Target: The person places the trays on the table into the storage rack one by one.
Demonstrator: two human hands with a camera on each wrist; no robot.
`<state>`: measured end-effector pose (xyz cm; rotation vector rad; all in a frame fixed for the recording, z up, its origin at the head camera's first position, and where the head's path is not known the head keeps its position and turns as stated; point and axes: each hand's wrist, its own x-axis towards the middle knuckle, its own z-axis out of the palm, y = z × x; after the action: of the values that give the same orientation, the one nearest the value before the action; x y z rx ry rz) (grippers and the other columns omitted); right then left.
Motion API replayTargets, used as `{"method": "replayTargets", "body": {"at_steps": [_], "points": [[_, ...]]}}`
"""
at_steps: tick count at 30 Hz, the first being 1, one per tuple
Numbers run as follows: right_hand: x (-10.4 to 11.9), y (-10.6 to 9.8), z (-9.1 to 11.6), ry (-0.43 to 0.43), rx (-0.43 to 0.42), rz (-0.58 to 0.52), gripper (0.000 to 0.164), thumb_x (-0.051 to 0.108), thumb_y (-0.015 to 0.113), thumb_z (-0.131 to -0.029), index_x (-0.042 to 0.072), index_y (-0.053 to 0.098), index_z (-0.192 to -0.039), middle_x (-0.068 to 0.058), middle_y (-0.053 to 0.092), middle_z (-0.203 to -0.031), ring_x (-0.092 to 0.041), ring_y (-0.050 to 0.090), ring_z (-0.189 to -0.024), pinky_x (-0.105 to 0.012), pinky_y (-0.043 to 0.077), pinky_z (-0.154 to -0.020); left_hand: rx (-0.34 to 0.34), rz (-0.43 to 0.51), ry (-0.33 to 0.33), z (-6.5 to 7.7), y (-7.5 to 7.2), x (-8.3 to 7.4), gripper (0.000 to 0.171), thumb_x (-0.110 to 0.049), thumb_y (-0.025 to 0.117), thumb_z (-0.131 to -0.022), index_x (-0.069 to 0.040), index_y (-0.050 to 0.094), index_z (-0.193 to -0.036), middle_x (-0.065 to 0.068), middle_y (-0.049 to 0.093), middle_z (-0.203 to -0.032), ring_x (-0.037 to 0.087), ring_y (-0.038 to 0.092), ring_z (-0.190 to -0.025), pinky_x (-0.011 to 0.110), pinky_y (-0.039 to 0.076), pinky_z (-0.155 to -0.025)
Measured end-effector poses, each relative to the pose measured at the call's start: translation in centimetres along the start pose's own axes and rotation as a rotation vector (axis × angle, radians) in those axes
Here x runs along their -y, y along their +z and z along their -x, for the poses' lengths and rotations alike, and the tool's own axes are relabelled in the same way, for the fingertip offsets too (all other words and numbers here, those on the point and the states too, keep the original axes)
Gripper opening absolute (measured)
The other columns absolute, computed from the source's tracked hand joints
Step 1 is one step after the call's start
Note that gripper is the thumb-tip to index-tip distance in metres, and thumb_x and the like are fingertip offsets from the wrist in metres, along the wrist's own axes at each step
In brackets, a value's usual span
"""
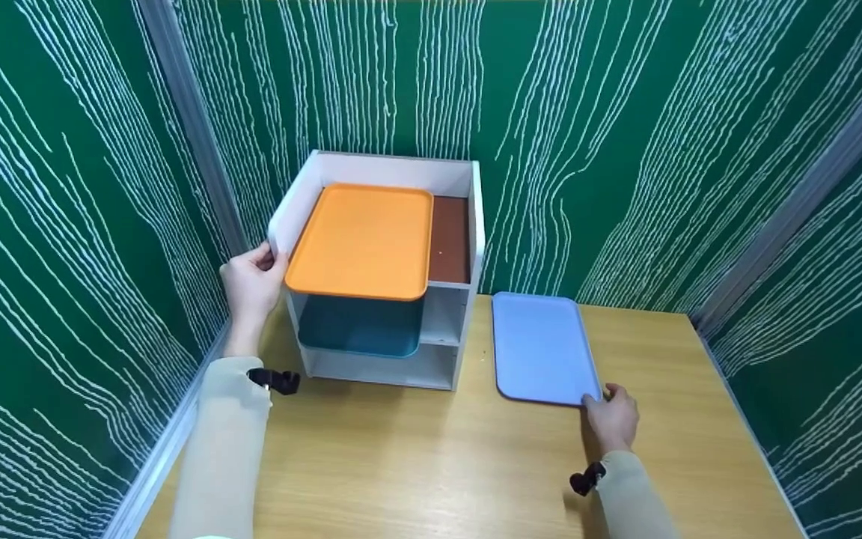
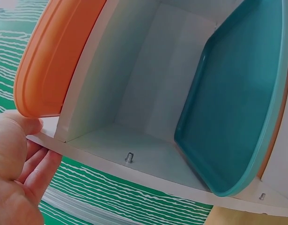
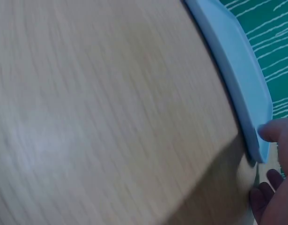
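A white shelf unit [image 1: 479, 224] stands on the table. My left hand [image 1: 253, 281] grips the front edge of its left side panel, thumb inside and fingers outside, in the left wrist view too. Close by that thumb is an orange tray [image 1: 364, 239], which lies on the top level and juts out at the front. Below it, a teal tray [image 2: 232, 93] sits on the middle level. On the table to the right of the unit lies a light blue tray [image 1: 543, 348]. My right hand [image 1: 614, 419] holds its near right corner, the thumb over the rim and the fingers curled at the outside.
The wooden table [image 1: 401, 464] carries the unit and the blue tray. Green walls [image 1: 625, 150] with white lines enclose it at the back and sides. Small metal pegs [image 2: 129, 157] stick out inside the unit. The brown shelf board [image 1: 450, 239] shows beside the orange tray.
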<state>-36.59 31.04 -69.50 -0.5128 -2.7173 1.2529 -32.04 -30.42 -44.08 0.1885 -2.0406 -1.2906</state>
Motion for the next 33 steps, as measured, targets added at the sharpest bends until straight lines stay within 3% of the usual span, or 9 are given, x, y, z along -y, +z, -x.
{"method": "replayTargets", "body": {"at_steps": [10,18,26,33], "points": [[0.2,-1.0,0.1,-0.042,0.065,0.076,0.065,0.027,0.064,-0.102,-0.016,0.047,-0.147,-0.041,0.053,-0.142,-0.057,0.050,-0.133,-0.065,0.042,-0.113,0.005,0.000,-0.018,0.0,0.0,-0.1,0.036,-0.019,0.073,-0.104,-0.002,0.072,-0.136,0.016,0.076,-0.125,0.027,0.077,-0.107,0.038,0.063,-0.092],[0.3,-1.5,-0.3,-0.009,0.112,0.088,0.061,0.026,0.059,-0.104,-0.016,0.048,-0.147,-0.040,0.052,-0.145,-0.056,0.047,-0.137,-0.063,0.041,-0.116,0.016,0.007,-0.044,0.0,0.0,0.0,0.038,-0.020,0.073,-0.104,-0.002,0.071,-0.138,0.016,0.075,-0.128,0.027,0.076,-0.111,0.038,0.062,-0.095],[-0.4,-1.3,-0.9,-0.040,0.080,0.147,0.047,0.022,0.060,-0.102,-0.016,0.064,-0.129,-0.037,0.065,-0.127,-0.056,0.059,-0.120,-0.065,0.048,-0.104,-0.005,-0.010,-0.006,0.2,0.0,0.0,0.035,-0.016,0.073,-0.103,-0.001,0.073,-0.134,0.018,0.076,-0.124,0.028,0.077,-0.107,0.038,0.063,-0.091],[-0.2,-1.6,-1.1,-0.003,0.114,0.146,0.043,0.019,0.060,-0.102,-0.015,0.064,-0.127,-0.036,0.065,-0.125,-0.055,0.059,-0.118,-0.064,0.050,-0.102,0.005,0.001,-0.014,0.2,0.0,0.1,0.035,-0.016,0.072,-0.104,0.000,0.072,-0.136,0.018,0.076,-0.126,0.027,0.077,-0.107,0.039,0.063,-0.092]]}}
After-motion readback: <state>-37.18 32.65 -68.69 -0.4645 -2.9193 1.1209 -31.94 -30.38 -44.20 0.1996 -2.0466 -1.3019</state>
